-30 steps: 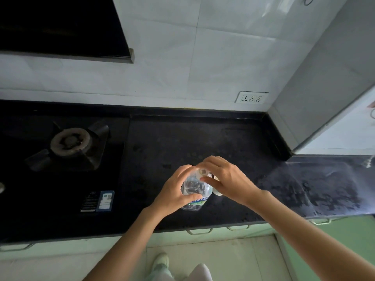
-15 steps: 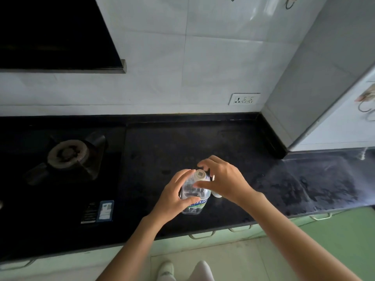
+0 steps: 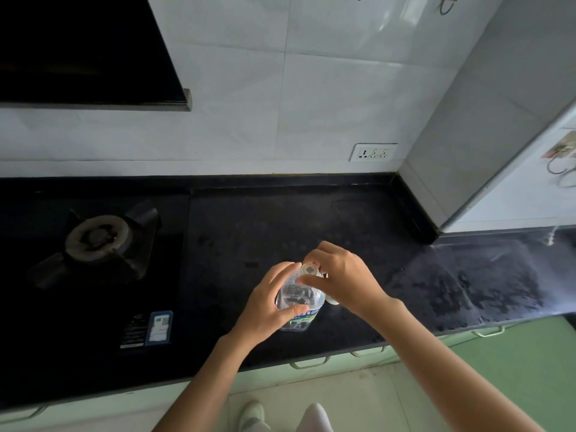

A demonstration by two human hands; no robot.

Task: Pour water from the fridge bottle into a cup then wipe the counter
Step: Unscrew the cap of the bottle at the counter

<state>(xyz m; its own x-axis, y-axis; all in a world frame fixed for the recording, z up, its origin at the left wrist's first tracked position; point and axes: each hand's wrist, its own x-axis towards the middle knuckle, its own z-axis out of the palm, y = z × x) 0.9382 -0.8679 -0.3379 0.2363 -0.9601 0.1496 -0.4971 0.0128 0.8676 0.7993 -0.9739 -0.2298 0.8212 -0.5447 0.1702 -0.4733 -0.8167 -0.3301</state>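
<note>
The step in hand looks like uncapping: a clear plastic water bottle (image 3: 300, 302) stands upright on the dark worktop (image 3: 280, 232), close to its front edge and roughly midway between the gas burner (image 3: 96, 238) at the left and the wall corner at the right. The left hand (image 3: 269, 304) wraps round the bottle's body, fingers and thumb curled about it to steady it. The right hand (image 3: 339, 275) sits over the neck, thumb and fingertips pinching the cap (image 3: 308, 269), which is on the bottle. Just beside the bottle, under the right wrist, a pale rounded edge shows; it may be the cup, though too little is visible to tell. Next, I judge, the cap must be twisted free and set aside, then the bottle tilted carefully over the cup. No cloth for wiping is in view.
</note>
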